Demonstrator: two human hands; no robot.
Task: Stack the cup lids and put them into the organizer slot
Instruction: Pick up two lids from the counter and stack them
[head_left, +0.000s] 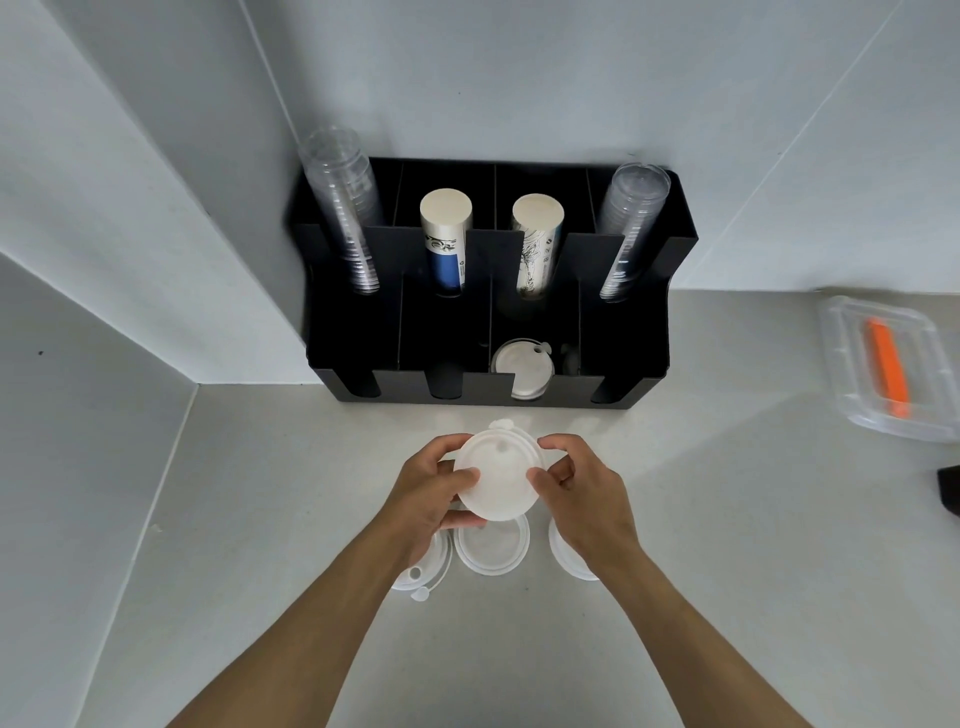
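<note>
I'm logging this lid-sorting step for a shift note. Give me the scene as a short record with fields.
held item: white cup lids, gripped by both hands above the counter
left hand: on the lids' left edge
right hand: on the lids' right edge
loose lids: three on the counter under the hands, e.g. middle one
organizer: black, against the wall
filled front slot: third from left holds lids
back slots: clear cup stacks at both ends, paper cup stacks between

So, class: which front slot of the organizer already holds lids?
The third front slot from the left of the black organizer; white lids show there, the others look dark.
</note>
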